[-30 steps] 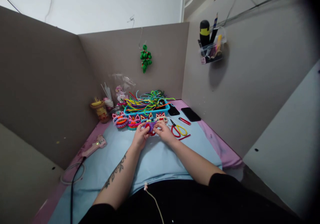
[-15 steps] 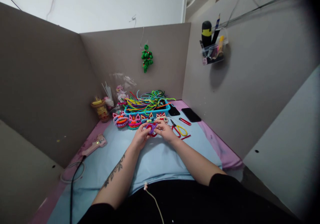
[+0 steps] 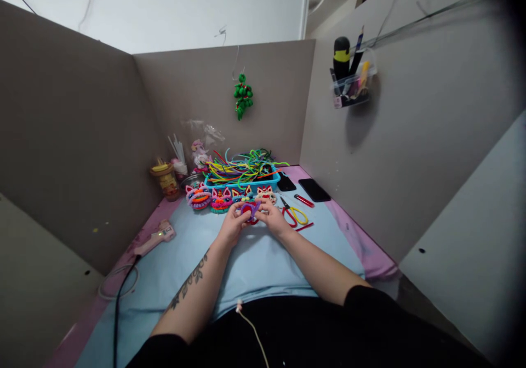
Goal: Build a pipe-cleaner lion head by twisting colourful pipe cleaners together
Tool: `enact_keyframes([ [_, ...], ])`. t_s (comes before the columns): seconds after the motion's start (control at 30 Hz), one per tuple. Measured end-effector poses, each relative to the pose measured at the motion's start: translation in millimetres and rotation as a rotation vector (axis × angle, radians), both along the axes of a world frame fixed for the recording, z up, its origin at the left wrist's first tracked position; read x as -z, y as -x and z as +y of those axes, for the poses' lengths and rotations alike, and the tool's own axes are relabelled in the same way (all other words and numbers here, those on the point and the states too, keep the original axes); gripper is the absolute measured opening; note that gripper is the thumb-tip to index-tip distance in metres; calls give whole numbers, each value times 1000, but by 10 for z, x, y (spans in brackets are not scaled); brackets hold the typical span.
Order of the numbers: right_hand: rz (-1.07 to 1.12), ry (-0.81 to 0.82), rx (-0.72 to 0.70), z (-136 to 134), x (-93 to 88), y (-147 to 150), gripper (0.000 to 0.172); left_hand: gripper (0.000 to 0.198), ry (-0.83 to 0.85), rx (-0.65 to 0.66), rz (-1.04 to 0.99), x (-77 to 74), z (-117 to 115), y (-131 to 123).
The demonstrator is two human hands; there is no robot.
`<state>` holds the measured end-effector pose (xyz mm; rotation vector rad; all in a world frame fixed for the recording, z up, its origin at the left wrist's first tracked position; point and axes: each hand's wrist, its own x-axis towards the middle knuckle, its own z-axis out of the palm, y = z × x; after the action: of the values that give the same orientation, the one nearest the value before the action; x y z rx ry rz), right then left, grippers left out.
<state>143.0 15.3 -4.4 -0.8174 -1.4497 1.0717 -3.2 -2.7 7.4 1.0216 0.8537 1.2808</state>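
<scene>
Between my two hands is a small purple and red pipe-cleaner piece [image 3: 249,210], held just above the blue cloth. My left hand [image 3: 233,222] pinches its left side, thumb across the front. On the other side, the fingers of my right hand [image 3: 270,215] are closed on the purple part. Parts of the piece are covered by my fingers. Right behind it stand several finished pipe-cleaner animal heads [image 3: 199,197] in a row. To the right of my right hand lie scissors [image 3: 296,214] with one red and one yellow handle, beside a short red strip [image 3: 304,227].
A blue basket [image 3: 242,186] full of colourful pipe cleaners stands at the back. A pink glue gun [image 3: 158,238] lies left, its cable running forward. Two phones [image 3: 314,189] and a red cutter [image 3: 304,200] lie right. Grey panels [image 3: 222,83] enclose the table.
My thumbs and fingers have shifted slightly on the purple and red piece, which shows more of its red inside. The view has moved a little; everything else stays put.
</scene>
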Motion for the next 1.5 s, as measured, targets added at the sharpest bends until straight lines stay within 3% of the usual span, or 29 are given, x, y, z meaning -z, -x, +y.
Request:
enact_keyframes([
  [0.37, 32, -23, 132, 46, -4, -6, 26, 57, -58, 31, 74, -14, -16, 15],
  [0.7, -26, 100, -136, 48, -110, -133, 28, 49, -85, 177, 198, -11, 21, 105],
  [0.8, 61, 126, -106, 70, -75, -111, 29, 48, -95, 87, 200, 10, 63, 116],
  [0.9, 211, 189, -6, 98, -17, -62, 29, 45, -117, -186, 178, 34, 128, 134],
  [0.97, 310, 250, 38, 118, 25, -26, 29, 42, -106, -288, 198, 38, 152, 140],
  [1.17, 444, 316, 48, 155, 114, 81, 28, 47, -145, -184, 245, -16, 52, 41],
  [1.33, 382, 221, 34, 160, 135, 103, 29, 68, -162, -161, 200, -97, -36, -2],
  [1.5, 344, 148, 70, 173, 168, 83, 26, 72, -179, -117, 214, -107, -41, 9],
])
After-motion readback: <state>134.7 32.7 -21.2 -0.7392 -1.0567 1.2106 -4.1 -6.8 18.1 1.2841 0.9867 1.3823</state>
